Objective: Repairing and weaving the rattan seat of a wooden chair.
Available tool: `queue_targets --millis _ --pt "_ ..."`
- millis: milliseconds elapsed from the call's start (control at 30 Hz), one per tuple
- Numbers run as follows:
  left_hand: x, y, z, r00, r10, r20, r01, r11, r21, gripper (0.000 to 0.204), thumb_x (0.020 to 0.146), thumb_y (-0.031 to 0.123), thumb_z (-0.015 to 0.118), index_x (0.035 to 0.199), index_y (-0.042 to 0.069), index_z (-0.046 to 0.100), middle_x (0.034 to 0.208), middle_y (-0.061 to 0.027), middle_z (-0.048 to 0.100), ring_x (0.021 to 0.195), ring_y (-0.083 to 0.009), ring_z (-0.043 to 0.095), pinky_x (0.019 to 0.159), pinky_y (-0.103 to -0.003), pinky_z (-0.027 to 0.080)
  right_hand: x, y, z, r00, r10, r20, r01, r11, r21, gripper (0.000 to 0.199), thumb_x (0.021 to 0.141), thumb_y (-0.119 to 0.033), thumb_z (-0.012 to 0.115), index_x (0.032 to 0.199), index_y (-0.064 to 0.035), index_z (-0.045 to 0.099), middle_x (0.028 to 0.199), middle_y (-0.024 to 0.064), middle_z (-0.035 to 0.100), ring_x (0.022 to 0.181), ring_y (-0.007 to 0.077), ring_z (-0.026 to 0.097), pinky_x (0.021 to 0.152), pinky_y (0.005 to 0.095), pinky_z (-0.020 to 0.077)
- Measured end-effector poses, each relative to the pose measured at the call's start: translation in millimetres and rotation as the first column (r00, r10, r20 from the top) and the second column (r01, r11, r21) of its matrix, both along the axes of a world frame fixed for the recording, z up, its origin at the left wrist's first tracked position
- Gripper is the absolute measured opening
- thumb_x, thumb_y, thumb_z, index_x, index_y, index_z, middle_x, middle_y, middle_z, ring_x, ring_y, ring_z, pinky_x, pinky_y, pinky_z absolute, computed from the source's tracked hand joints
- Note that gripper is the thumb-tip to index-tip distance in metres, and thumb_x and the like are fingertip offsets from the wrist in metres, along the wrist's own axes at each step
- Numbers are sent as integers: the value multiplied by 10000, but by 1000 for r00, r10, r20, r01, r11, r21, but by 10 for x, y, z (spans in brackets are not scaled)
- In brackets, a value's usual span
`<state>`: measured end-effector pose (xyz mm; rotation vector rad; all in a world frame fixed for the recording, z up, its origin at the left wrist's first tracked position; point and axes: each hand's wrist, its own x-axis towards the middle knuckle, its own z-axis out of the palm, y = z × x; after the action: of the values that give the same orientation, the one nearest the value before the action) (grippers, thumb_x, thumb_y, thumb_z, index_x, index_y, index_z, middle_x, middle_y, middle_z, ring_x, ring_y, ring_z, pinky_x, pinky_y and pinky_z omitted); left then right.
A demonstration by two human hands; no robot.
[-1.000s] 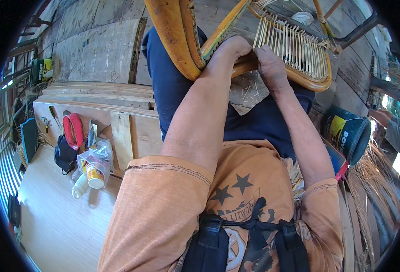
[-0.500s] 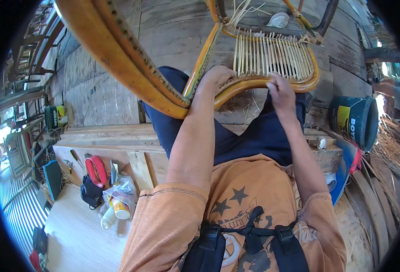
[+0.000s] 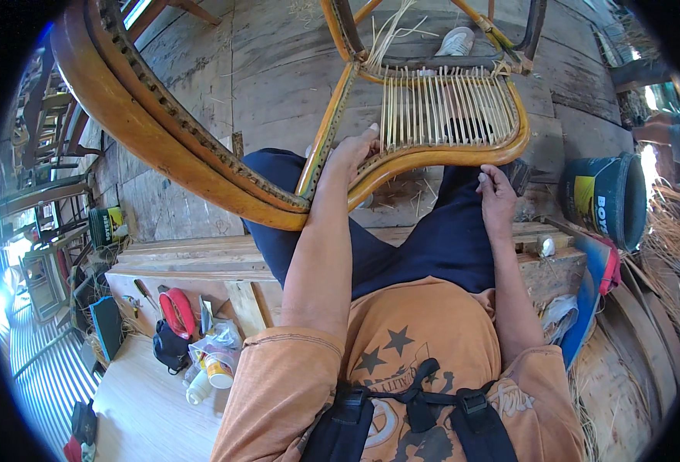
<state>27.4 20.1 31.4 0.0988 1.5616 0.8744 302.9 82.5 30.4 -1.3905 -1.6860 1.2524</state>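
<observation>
A curved, varnished rattan chair frame (image 3: 432,160) lies tilted across my lap, with a row of small holes along its inner edges. Pale cane strands (image 3: 448,108) run side by side over part of the seat opening. My left hand (image 3: 349,158) reaches over the rail at the seat's left corner, its fingers bent round the inner edge beside the first strand. My right hand (image 3: 498,202) is off the frame, just below the front rail above my thigh. Its fingers are curled in with the tips close together; anything thin between them is too small to see.
Loose cane ends (image 3: 386,38) stick up at the seat's far left corner. A dark bucket (image 3: 603,202) stands at right beside cane scraps. On the pale board at left lie a red roll (image 3: 178,310), a black pouch (image 3: 170,346) and a plastic bag with containers (image 3: 215,358).
My right hand has left the front rail and drawn back toward my body, fingers curled. My left hand stays at the seat corner. The chair sits slightly farther left in view.
</observation>
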Motion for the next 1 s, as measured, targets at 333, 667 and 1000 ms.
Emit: queue_targets --millis 333,667,1000 --pt "-53 -46 -262 960 -54 -276 49 998 -27 681 848 556 400 914 -93 595 970 -189 572 892 -266 512 826 -334 369 -54 -25 -4 999 -3 -37 2 999 -33 179 861 -45 546 1027 7 589 786 -5 558 619 43 480 577 175 414" --pt "34 63 4 921 -159 -355 154 987 -43 809 853 602 273 1091 -127 529 1153 -294 507 1154 -355 440 972 -360 289 -66 42 0 1000 -21 -22 20 1000 -10 189 856 -56 558 1036 -2 584 759 -11 557 602 38 486 554 173 411" --pt "-99 363 697 727 -470 -500 392 882 -259 807 863 594 133 1195 -62 466 1250 -286 420 1262 -365 306 1041 -399 211 -549 301 555 974 7 226 -164 713 682 313 789 -142 595 1079 -49 521 1068 135 524 1068 332 460 940 436 346"
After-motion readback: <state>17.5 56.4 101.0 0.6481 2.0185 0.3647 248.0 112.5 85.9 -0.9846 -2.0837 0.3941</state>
